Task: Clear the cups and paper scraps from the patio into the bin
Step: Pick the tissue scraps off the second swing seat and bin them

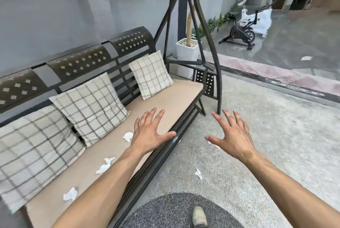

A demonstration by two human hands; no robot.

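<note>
White paper scraps lie on the tan seat cushion [165,102] of the swing bench: one [127,136] just left of my left hand, a torn one [105,165] under my forearm's left side, another [70,194] near the front left. More scraps lie on the concrete floor: one [198,173] between my arms, a small one [211,144] under my right thumb, and a far one [306,58]. My left hand [150,132] hovers flat with fingers spread over the seat's front edge. My right hand [232,135] is spread over the floor, holding nothing. No cup or bin is in view.
Three checked pillows [90,106] lean on the bench's metal back. The swing's dark frame leg [218,88] stands just beyond my right hand. A white planter [186,51], an exercise bike [242,33] and a round grey mat [174,211] by my shoe are around.
</note>
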